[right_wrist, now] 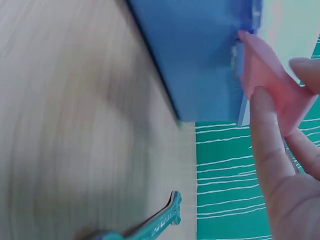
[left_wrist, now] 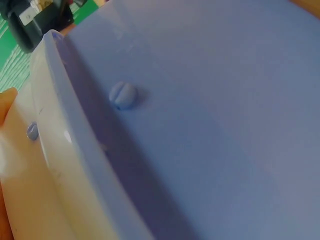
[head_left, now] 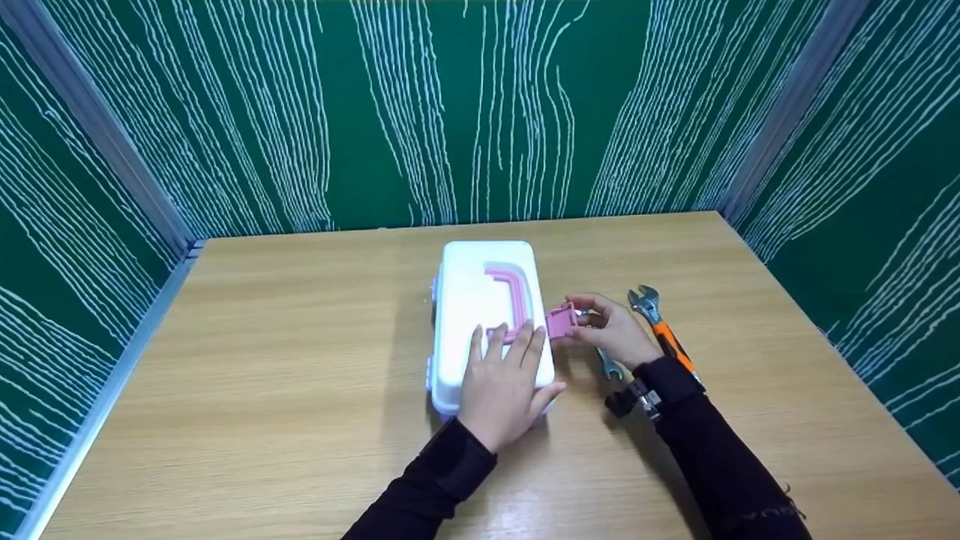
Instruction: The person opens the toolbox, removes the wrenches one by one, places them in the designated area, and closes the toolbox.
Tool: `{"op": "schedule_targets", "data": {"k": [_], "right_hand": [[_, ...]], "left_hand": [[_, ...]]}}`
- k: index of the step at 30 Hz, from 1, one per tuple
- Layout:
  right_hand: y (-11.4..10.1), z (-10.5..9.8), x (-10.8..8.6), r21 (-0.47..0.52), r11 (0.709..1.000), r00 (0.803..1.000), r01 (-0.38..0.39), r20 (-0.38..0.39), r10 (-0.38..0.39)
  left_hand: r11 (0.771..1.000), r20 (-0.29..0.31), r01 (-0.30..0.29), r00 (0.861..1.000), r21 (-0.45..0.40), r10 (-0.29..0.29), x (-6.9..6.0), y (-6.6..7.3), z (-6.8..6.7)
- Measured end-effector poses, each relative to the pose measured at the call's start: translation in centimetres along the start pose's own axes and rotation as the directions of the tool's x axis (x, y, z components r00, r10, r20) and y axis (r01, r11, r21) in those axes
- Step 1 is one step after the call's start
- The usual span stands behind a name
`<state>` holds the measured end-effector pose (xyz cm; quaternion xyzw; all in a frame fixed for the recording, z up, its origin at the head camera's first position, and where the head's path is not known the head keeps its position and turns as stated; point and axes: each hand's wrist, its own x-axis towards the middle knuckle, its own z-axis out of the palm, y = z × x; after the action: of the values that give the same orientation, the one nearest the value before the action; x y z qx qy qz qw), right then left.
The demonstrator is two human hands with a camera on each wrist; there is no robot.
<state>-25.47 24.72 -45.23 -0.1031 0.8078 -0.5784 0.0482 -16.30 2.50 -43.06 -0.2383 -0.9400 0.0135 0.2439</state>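
Observation:
A storage box with a white lid (head_left: 469,300) and a blue body (right_wrist: 200,65) stands on the table, lid down. A pink carrying handle (head_left: 519,296) lies folded in the lid's recess. My left hand (head_left: 502,390) rests on the near part of the lid with its fingers spread and straight. On the box's right side, my right hand (head_left: 611,330) pinches a pink latch (head_left: 561,322), which sticks outward from the lid's edge. The right wrist view shows the fingers around this latch (right_wrist: 270,80). In the left wrist view, the blue box wall (left_wrist: 210,100) fills most of the picture.
Right of the box, partly under my right hand, lies a wrench (head_left: 610,366). An adjustable wrench (head_left: 664,326) with an orange handle lies farther right. Green walls with white lines (head_left: 510,112) border the wooden table (head_left: 300,360) at the back and sides.

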Motion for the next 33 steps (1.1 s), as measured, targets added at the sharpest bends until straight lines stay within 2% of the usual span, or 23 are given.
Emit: {"op": "schedule_targets", "data": {"k": [6, 11, 20, 24, 29, 33], "right_hand": [[-0.5, 0.3, 0.0, 0.077, 0.996, 0.999, 0.049, 0.000, -0.049], [-0.8, 0.6, 0.2, 0.103, 0.991, 0.996, 0.086, 0.017, -0.088], [-1.1, 1.0, 0.7, -0.020, 0.994, 0.994, 0.105, 0.033, -0.104], [-1.3, 1.2, 0.9, -0.035, 0.995, 0.994, 0.093, 0.054, -0.091], [-1.2, 1.5, 1.0, -0.073, 0.994, 0.996, 0.078, 0.059, -0.073], [-0.7, 1.7, 1.0, -0.084, 0.991, 0.993, 0.102, 0.068, -0.096]], "left_hand": [[1.000, -0.098, -0.011, 0.995, 0.012, 0.012, -0.1, 0.0, 0.2], [1.000, -0.084, -0.006, 0.996, 0.002, 0.006, -0.1, 0.0, 0.2], [1.000, -0.054, 0.004, 0.999, -0.014, -0.005, -0.1, 0.1, 0.1], [1.000, -0.036, 0.009, 0.999, -0.024, -0.010, -0.1, 0.1, 0.0], [1.000, -0.058, 0.007, 0.998, -0.019, -0.008, -0.1, 0.1, 0.1], [1.000, -0.080, -0.002, 0.997, -0.010, 0.002, -0.1, 0.1, 0.2]]}}
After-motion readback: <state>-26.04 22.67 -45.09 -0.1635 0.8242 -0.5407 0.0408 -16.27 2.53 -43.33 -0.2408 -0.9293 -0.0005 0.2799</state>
